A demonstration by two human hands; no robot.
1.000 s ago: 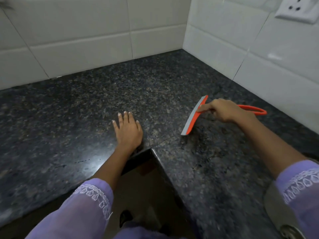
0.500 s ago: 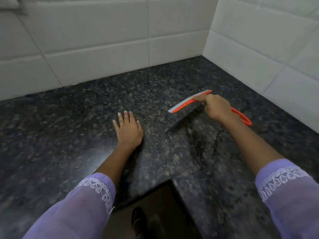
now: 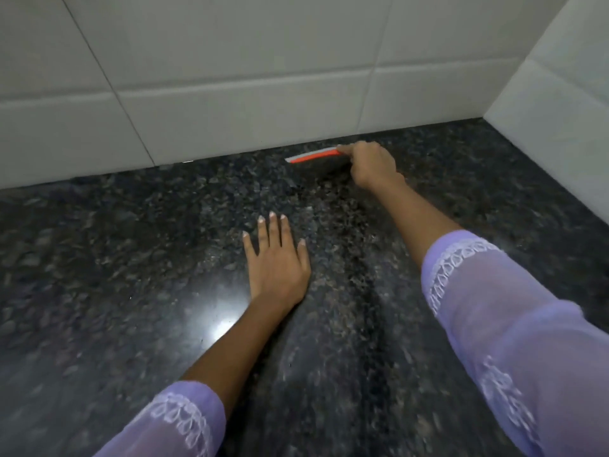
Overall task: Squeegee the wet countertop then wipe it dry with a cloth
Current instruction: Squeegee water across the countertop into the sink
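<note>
An orange squeegee with a grey blade lies against the dark speckled granite countertop, close to the foot of the back wall. My right hand grips its handle, which the hand hides; only the blade end sticks out to the left. My left hand rests flat on the countertop in the middle, fingers straight and pointing toward the wall. A bright glare sits on the stone just left of my left wrist. No cloth is in view.
White tiled walls meet the countertop at the back and at the right, forming a corner at the far right. Both forearms wear lilac sleeves with white trim.
My right hand has carried the squeegee away from me, from the middle right of the counter up to the back wall, turning the blade parallel to it. The left hand stays flat in place.
</note>
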